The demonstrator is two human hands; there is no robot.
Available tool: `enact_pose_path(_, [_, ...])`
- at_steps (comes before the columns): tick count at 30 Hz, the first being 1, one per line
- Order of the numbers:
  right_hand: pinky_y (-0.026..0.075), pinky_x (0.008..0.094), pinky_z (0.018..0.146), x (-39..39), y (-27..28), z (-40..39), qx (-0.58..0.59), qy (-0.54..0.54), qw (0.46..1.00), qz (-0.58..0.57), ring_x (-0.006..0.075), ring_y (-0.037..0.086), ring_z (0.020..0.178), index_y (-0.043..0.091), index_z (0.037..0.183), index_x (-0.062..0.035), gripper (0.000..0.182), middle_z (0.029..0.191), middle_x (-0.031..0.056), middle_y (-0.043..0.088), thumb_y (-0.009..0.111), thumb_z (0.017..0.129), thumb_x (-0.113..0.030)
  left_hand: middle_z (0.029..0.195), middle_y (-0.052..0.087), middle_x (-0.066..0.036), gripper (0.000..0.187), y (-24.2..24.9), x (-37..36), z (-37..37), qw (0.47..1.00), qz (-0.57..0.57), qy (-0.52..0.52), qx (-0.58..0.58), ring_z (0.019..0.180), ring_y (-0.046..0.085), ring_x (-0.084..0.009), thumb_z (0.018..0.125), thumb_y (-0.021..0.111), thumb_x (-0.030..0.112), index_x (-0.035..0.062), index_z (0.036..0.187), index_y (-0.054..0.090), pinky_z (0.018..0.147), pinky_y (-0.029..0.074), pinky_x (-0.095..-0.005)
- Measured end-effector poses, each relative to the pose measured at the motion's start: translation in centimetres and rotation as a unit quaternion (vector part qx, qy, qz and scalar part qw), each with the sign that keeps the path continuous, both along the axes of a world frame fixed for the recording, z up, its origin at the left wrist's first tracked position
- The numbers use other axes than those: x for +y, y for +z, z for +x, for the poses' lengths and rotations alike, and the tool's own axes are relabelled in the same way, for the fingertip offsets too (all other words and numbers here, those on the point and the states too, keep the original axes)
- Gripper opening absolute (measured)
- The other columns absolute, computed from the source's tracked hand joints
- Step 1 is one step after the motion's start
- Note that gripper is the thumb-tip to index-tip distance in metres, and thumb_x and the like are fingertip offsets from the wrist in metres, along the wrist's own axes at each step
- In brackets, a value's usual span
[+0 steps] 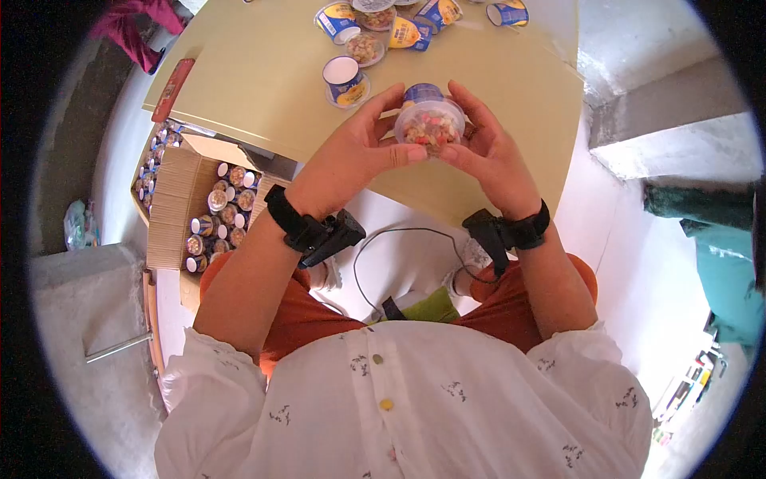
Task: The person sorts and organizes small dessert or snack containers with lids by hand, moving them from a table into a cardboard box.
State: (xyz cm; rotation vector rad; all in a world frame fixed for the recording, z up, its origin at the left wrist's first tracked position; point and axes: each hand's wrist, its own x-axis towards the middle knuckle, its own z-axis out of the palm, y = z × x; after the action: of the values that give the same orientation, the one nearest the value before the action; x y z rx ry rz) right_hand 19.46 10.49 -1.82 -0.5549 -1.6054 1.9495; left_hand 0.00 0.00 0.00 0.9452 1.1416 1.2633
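Between my two hands is a snack cup, its clear plastic bowl (432,128) full of mixed red, white and brown pieces facing me. Its blue printed paper cup (423,93) points away, towards the table's far side. My left hand (373,142) wraps the left side, thumb along the near rim. My right hand (493,152) curls round the right side, its thumb also at the near rim. Just left of my hands, another blue snack cup (348,82) rests on the yellowish table (271,72), its white end turned up.
Several similar snack cups (410,33) lie at the table's far side, one cup (507,13) farther right. On the left edge is a red-handled tool (173,89). An open cardboard box (175,195) filled with snack cups stands below left. A dark cable (407,230) loops between my wrist straps.
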Motion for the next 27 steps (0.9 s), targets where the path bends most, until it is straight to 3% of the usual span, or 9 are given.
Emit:
enact_pose_path(2, [0.041, 0.0344, 0.108, 0.3, 0.1, 0.2, 0.005, 0.005, 1.000, 0.027, 0.0197, 0.046, 0.130, 0.032, 0.151, -0.0051, 0.085, 0.144, 0.0106, 0.040, 0.080, 0.080, -0.008, 0.146, 0.041, -0.013, 0.090, 0.5, 0.1, 0.0, 1.000, 0.006, -0.023, 0.012, 0.128, 0.049, -0.0207, 0.082, 0.078, 0.011, 0.0031, 0.153, 0.023, 0.106, 0.043, -0.0325])
enact_pose_path(9, [0.039, 0.0345, 0.110, 0.6, 0.6, 1.2, 0.018, 0.018, 0.998, 0.054, 0.0198, 0.048, 0.127, 0.035, 0.149, -0.0041, 0.085, 0.141, 0.0106, 0.043, 0.082, 0.078, -0.006, 0.147, 0.040, -0.013, 0.088, -0.1, 0.5, 0.7, 0.997, 0.064, -0.046, 0.003, 0.130, 0.047, -0.0206, 0.082, 0.078, 0.008, 0.0028, 0.152, 0.025, 0.108, 0.041, -0.0330])
enact_pose_path(12, [0.041, 0.0337, 0.108, 0.3, 1.2, 1.0, 0.050, 0.023, 0.998, 0.043, 0.0200, 0.050, 0.124, 0.035, 0.149, -0.0046, 0.078, 0.138, 0.0098, 0.047, 0.078, 0.084, -0.013, 0.149, 0.037, -0.013, 0.088, -0.4, 0.6, 0.1, 0.994, 0.095, -0.055, 0.022, 0.132, 0.045, -0.0209, 0.082, 0.077, 0.008, 0.0026, 0.152, 0.025, 0.110, 0.039, -0.0345])
enact_pose_path(17, [0.045, 0.0309, 0.099, 0.3, 0.8, 0.8, -0.010, -0.019, 0.998, 0.060, 0.0170, 0.055, 0.115, 0.043, 0.144, -0.0043, 0.058, 0.128, 0.0087, 0.058, 0.064, 0.097, -0.029, 0.149, 0.038, -0.013, 0.087, 0.1, 0.3, 0.3, 0.993, 0.101, -0.048, 0.039, 0.134, 0.043, -0.0204, 0.084, 0.075, 0.009, 0.0010, 0.153, 0.023, 0.111, 0.038, -0.0356])
enact_pose_path(20, [0.045, 0.0302, 0.100, 0.3, 0.8, 1.1, -0.047, -0.038, 0.996, 0.068, 0.0159, 0.055, 0.114, 0.046, 0.142, -0.0041, 0.054, 0.128, 0.0094, 0.058, 0.063, 0.097, -0.027, 0.148, 0.040, -0.012, 0.085, 0.6, 0.4, 0.3, 0.997, 0.042, -0.064, -0.014, 0.131, 0.046, -0.0205, 0.085, 0.074, 0.011, 0.0003, 0.153, 0.023, 0.110, 0.038, -0.0351])
enact_pose_path(27, [0.045, 0.0311, 0.100, 0.3, -0.1, 0.4, -0.025, -0.039, 0.996, 0.078, 0.0166, 0.057, 0.112, 0.044, 0.143, -0.0031, 0.057, 0.129, 0.0092, 0.057, 0.065, 0.096, -0.028, 0.144, 0.045, -0.012, 0.084, 1.1, 0.4, 0.1, 0.997, 0.035, -0.063, -0.013, 0.123, 0.054, -0.0206, 0.085, 0.075, 0.020, -0.0002, 0.151, 0.028, 0.108, 0.040, -0.0339])
